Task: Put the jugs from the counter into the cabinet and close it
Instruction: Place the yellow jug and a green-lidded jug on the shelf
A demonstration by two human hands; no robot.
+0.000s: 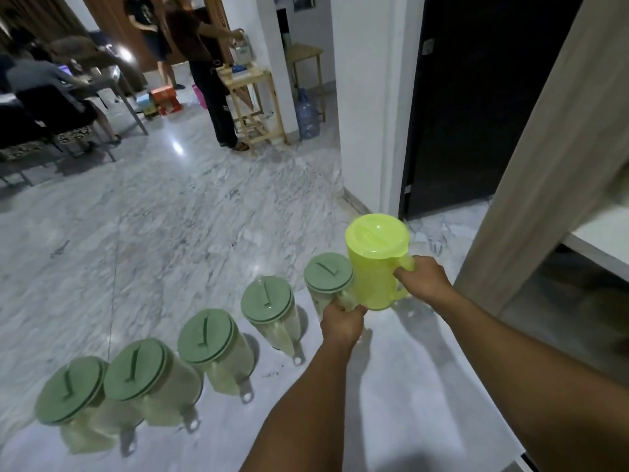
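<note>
A bright yellow-green jug (374,264) with a lid is at the right end of a row on the white marble counter (391,386); my right hand (423,277) grips its handle. Beside it stands a clear jug with a sage-green lid (327,272), and my left hand (342,323) is closed around its handle. Several more clear jugs with green lids (267,299) (204,337) (134,369) (68,390) run in a line toward the lower left. The cabinet's open wooden door (544,158) stands at the right, with a white shelf (599,240) behind it.
Past the counter edge lies a marble floor (170,206). A white pillar (367,97) and a dark doorway (476,97) are ahead. People stand by a wooden rack (252,97); others sit at a table (102,83) far left. A water bottle (308,114) stands on the floor.
</note>
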